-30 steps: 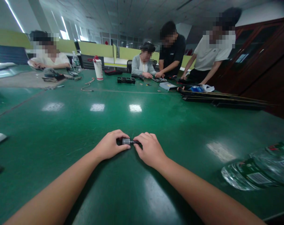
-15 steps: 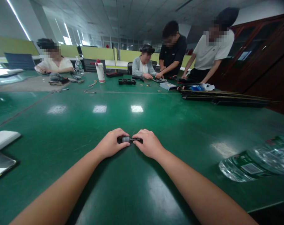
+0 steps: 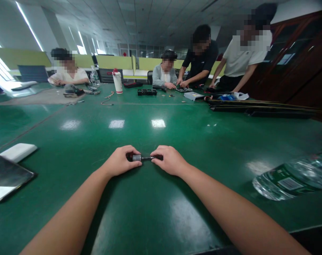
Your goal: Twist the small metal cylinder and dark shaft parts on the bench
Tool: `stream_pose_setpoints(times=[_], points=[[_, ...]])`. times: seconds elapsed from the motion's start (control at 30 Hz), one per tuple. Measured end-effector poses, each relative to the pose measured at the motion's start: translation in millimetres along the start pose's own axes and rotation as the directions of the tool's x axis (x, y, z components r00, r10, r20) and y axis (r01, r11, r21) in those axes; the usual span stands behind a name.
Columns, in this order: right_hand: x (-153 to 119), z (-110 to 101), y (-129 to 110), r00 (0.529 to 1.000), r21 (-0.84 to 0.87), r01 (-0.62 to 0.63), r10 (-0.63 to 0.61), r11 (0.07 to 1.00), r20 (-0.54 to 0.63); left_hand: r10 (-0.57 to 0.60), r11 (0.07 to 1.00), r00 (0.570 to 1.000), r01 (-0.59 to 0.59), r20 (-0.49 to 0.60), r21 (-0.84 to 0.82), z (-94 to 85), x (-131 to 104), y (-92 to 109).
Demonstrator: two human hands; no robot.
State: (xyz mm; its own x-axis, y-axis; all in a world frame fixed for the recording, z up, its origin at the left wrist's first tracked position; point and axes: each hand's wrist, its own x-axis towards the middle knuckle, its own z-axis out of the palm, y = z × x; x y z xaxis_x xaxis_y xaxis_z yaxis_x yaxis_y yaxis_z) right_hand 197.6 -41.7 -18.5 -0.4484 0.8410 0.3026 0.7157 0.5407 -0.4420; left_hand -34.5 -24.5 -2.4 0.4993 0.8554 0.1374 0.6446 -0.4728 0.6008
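Note:
On the green table, my left hand is closed round a small dark object with a grey cylindrical part. My right hand pinches the dark end of a thin rod that runs between the two hands. The rod lines up with the grey cylinder and appears to meet it. My palms and curled fingers hide the outer ends of both pieces, so their exact kind is unclear.
A clear bottle lies on the right. At the left edge are a dark tablet-like device and a white object. Farther back stand a white cup and a black part; several people are around the far side.
My hands have moved apart, and more of the thin rod shows between them. The whole view has shifted slightly, with more of the device at the left showing.

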Motion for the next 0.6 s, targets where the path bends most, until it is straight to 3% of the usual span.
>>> stream_pose_setpoints(times=[0.3, 0.47, 0.6], points=[[-1, -3, 7, 0.999, 0.028, -0.04, 0.04, 0.999, -0.012, 0.054, 0.998, 0.998, -0.055, -0.007, -0.042, 3.2, 0, -6], [-3, -12, 11, 0.986, 0.008, -0.159, 0.159, 0.987, -0.052, 0.03, 0.998, 1.0, -0.03, -0.003, -0.055, 2.9, 0, -6], [-3, -12, 8, 0.991, 0.052, -0.122, 0.125, 0.991, -0.057, 0.032, 0.998, 0.999, -0.033, -0.002, -0.046, 3.3, 0, -5]])
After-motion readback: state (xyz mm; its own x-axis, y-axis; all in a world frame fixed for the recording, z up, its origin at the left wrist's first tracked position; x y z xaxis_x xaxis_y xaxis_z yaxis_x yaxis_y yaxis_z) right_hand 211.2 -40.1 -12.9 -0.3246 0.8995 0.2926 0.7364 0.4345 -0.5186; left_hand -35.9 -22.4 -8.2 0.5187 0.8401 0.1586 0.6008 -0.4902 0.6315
